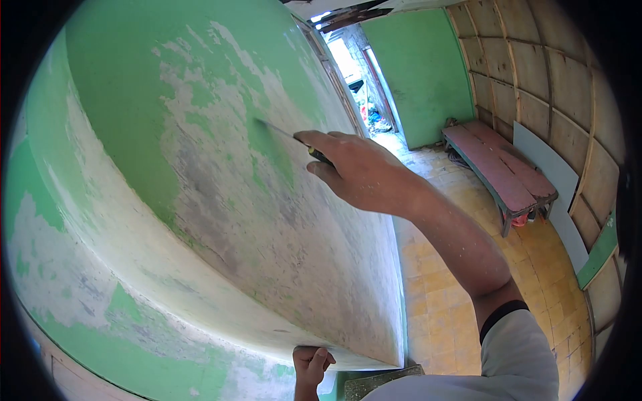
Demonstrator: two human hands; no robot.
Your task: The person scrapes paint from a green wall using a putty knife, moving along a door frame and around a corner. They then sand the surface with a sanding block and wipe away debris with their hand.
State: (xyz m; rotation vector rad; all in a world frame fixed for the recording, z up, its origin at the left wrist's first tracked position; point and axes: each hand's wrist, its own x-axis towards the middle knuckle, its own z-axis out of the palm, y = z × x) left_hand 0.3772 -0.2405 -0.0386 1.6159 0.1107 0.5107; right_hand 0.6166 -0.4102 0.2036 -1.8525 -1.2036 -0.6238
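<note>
My right hand (354,167) is closed round the dark handle, with a touch of yellow, of a scraper (277,129). The thin blade reaches left to the wall (227,220), its tip at a patch of green paint. Large areas of the green coat are gone there, and whitish-grey plaster shows. Low in the view, my left hand (311,364) is curled into a loose fist against the wall's pale lower edge, thumb on top. Nothing shows in its fingers, though the palm side is partly hidden.
A worn reddish wooden bench (498,160) stands on the yellow tiled floor (435,287) at right. Behind it, a pale board (545,164) leans on a wood-framed panel wall (535,67). A bright doorway (368,87) opens at the back. A greyish slab-like object (381,382) lies below.
</note>
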